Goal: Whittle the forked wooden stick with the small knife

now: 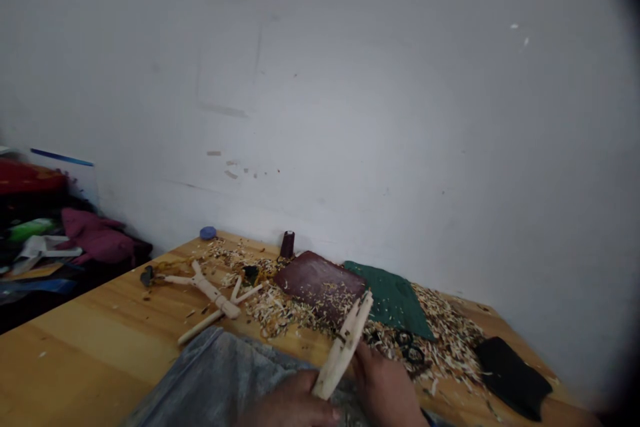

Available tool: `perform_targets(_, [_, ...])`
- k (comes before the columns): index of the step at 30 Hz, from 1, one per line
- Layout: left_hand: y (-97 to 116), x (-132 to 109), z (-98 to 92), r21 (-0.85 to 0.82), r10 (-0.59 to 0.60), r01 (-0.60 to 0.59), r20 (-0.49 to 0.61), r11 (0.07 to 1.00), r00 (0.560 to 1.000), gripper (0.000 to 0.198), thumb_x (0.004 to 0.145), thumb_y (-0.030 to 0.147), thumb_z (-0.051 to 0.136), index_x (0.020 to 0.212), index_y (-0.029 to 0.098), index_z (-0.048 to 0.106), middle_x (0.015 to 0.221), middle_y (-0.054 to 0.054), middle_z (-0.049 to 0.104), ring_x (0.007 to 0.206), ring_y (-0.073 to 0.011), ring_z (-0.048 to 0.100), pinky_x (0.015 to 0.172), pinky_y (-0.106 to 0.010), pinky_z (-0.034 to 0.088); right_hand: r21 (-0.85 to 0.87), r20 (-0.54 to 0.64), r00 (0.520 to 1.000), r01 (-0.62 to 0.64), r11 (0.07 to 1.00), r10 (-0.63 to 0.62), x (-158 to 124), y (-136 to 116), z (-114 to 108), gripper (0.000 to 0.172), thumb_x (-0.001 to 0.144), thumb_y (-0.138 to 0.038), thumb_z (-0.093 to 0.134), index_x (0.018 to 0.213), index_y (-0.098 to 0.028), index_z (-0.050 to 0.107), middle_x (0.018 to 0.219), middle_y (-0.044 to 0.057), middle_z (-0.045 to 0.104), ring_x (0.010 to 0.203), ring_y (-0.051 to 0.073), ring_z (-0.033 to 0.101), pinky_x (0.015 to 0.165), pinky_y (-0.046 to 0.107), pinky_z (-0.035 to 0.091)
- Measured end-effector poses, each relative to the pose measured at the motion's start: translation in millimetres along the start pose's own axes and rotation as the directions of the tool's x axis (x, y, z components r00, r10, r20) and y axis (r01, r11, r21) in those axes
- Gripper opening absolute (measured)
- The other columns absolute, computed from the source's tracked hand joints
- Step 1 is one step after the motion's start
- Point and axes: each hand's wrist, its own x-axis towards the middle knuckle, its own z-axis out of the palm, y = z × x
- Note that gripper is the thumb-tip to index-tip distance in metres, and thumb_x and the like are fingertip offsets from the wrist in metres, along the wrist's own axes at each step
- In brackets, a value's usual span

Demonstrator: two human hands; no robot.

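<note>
Shavings (440, 340) littered the wooden counter (90, 353) as, look, the left hand (290, 401) and right hand (385, 390) closed around a carved pale wood piece (344, 345), apparently steadying it above a grey cloth (210, 380).

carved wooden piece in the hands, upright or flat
Tilted up: the carved wooden piece slants upward, held between the left hand and right hand.

Pale carved wood (344, 345); maroon pad (317, 285) and green mat (393, 300) (both shaving-flecked).
</note>
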Motion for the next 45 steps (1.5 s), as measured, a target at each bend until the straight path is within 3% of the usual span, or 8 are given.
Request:
perform_targets(3, [6.7, 1.6, 1.5, -0.077, 0.021, -0.022, -0.009, 0.997, 1.000, 0.023, 0.067, 0.028, 0.059, 0.089, 0.019, 0.056, 0.052, 0.008, 0.047, 0.043, -0.0090, 0.039, 0.044, -0.020, 0.026, -0.028, 0.062, 0.989, 0.135, 0.991, -0.133, -6.0, -25.1, 6.8, 0.022, 0.087, -0.023, 0.044, 0.103, -0.027, 0.058, 0.084, 0.002, 0.070, 0.068, 0.018, 0.067, 0.054, 0.021, 0.040])
perform_targets(6, [8.3, 2.4, 1.6, -0.121, 0.041, -0.044, -0.025, 0.992, 0.999, 0.025, 0.069, 0.030, 0.057, 0.090, 0.018, 0.056, 0.049, 0.008, 0.046, 0.040, -0.0083, 0.036, 0.042, -0.019, 0.025, -0.035, 0.083, 0.985, 0.154, 0.988, -0.150, -8.1, -35.2, 8.1, 0.017, 0.085, -0.024, 0.047, 0.096, -0.025, 0.059, 0.084, 0.002, 0.070, 0.069, 0.019, 0.067, 0.053, 0.020, 0.040])
perform_targets(16, [3.5, -6.7, -0.8, 0.063, -0.044, 0.043, 0.009, 0.997, 0.999, 0.028, 0.063, 0.029, 0.069, 0.090, 0.021, 0.063, 0.072, 0.003, 0.060, 0.065, -0.0141, 0.052, 0.055, -0.022, 0.034, -0.104, -0.076, 0.977, -0.207, 0.973, 0.200, 5.6, 26.1, -3.9, 0.031, 0.096, -0.032, 0.027, 0.102, -0.023, 0.055, 0.082, 0.006, 0.069, 0.065, 0.021, 0.067, 0.049, 0.024, 0.038])
perform_targets(21, [1.6, -1.3, 2.5, 0.027, -0.047, 0.048, -0.057, 0.998, 0.997, 0.022, 0.064, 0.025, 0.064, 0.085, 0.020, 0.060, 0.060, 0.005, 0.056, 0.056, -0.0111, 0.049, 0.050, -0.020, 0.031, -0.061, -0.023, 0.999, -0.046, 0.997, 0.045, 0.2, 3.9, 0.7, 0.025, 0.093, -0.023, 0.034, 0.102, -0.025, 0.058, 0.086, 0.004, 0.070, 0.070, 0.017, 0.067, 0.053, 0.020, 0.038])
perform_targets(27, [6.6, 0.2, 1.0, -0.143, 0.013, -0.016, -0.017, 0.990, 1.000, 0.024, 0.070, 0.029, 0.058, 0.090, 0.018, 0.055, 0.051, 0.007, 0.047, 0.043, -0.0083, 0.039, 0.043, -0.019, 0.024, -0.032, 0.057, 0.982, 0.182, 0.983, -0.180, -6.9, -32.5, 10.5, 0.021, 0.082, -0.023, 0.049, 0.100, -0.024, 0.060, 0.082, 0.003, 0.070, 0.067, 0.018, 0.067, 0.052, 0.019, 0.039])
perform_targets(31, [7.6, -0.1, 1.8, -0.141, -0.004, 0.001, -0.023, 0.990, 1.000, 0.028, 0.068, 0.028, 0.060, 0.094, 0.018, 0.056, 0.054, 0.007, 0.049, 0.044, -0.0083, 0.040, 0.042, -0.019, 0.026, -0.014, 0.052, 0.988, 0.147, 0.989, -0.146, -4.9, -25.1, 7.4, 0.022, 0.087, -0.024, 0.043, 0.102, -0.025, 0.059, 0.083, 0.003, 0.070, 0.068, 0.019, 0.067, 0.053, 0.020, 0.040])
perform_targets(39, [-10.5, 4.4, -1.2, -0.052, 0.005, -0.004, 0.005, 0.999, 1.000, 0.022, 0.067, 0.029, 0.065, 0.086, 0.020, 0.059, 0.064, 0.005, 0.055, 0.055, -0.0108, 0.048, 0.049, -0.020, 0.030, -0.069, -0.044, 0.988, -0.152, 0.986, 0.149, 6.4, 25.8, 0.7, 0.028, 0.095, -0.029, 0.030, 0.102, -0.023, 0.057, 0.084, 0.007, 0.070, 0.068, 0.020, 0.067, 0.052, 0.024, 0.039])
perform_targets(45, [-1.4, 2.0, -0.2, -0.151, -0.046, 0.043, -0.022, 0.988, 0.999, 0.029, 0.070, 0.036, 0.063, 0.093, 0.021, 0.054, 0.055, 0.008, 0.050, 0.043, -0.0087, 0.041, 0.046, -0.020, 0.029, -0.064, -0.005, 0.999, 0.044, 0.997, -0.044, -0.9, -4.6, 7.2, 0.021, 0.091, -0.023, 0.038, 0.093, -0.024, 0.059, 0.081, 0.003, 0.070, 0.066, 0.017, 0.066, 0.051, 0.020, 0.037])
